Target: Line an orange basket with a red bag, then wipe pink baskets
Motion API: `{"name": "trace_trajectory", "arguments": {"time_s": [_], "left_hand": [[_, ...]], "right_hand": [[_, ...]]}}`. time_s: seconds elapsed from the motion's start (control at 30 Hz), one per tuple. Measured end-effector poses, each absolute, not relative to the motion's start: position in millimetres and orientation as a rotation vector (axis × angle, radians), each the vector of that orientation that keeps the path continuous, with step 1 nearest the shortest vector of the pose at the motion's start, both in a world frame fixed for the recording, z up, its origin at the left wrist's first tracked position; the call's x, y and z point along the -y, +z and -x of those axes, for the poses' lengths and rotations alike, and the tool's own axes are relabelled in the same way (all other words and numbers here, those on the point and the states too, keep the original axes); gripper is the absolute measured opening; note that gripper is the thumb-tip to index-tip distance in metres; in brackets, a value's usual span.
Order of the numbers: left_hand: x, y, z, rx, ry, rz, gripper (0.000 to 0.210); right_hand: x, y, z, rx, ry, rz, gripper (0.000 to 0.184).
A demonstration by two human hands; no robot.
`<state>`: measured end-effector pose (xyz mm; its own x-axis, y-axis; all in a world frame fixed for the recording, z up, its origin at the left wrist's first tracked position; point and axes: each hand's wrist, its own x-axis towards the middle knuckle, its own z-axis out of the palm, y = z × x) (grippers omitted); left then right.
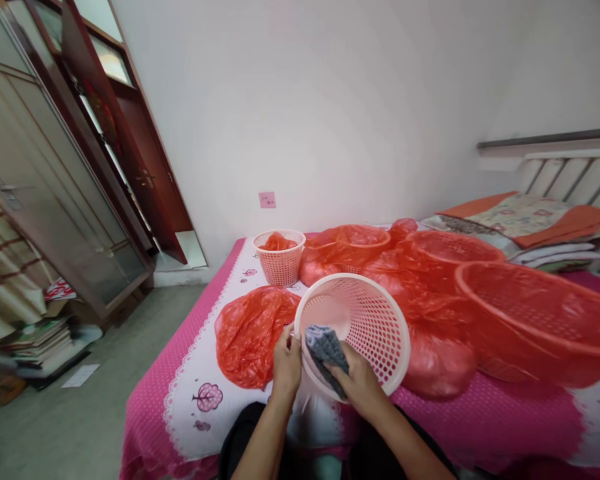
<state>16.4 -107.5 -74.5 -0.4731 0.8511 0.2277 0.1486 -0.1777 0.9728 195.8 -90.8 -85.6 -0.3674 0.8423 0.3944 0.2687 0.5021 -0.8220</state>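
Observation:
A pale pink plastic basket (380, 320) with perforated walls lies tilted before me, its mouth facing me. My left hand (286, 360) is closed on the left side of its rim. In my right hand (357, 377) is a folded grey cloth (325, 347), held at the basket's mouth near the left part of the rim. The fingers wrap round the cloth, and part of it is hidden under them. Beside my left hand, a crumpled red plastic bag (255, 337) is spread on the bed.
A small pink basket (281, 267) with red plastic inside stands behind. Several baskets wrapped in red plastic bags (535, 320) fill the right of the pink bed cover (180, 373). Folded bedding (525, 213) lies by the headboard. Stacked books (40, 347) are on the left floor.

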Motion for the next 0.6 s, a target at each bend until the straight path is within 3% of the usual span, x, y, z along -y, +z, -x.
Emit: {"name": "trace_trajectory", "arguments": {"time_s": [0.27,0.6], "left_hand": [[109,-56,-5,-1.574,1.865,-1.159,0.041],[113,-52,-23,-1.552,1.867,-1.164,0.042]], "right_hand": [[52,-90,-220,1.496,0.813,1.125,0.046],[7,-90,-186,1.632,0.791,1.154,0.028]]}}
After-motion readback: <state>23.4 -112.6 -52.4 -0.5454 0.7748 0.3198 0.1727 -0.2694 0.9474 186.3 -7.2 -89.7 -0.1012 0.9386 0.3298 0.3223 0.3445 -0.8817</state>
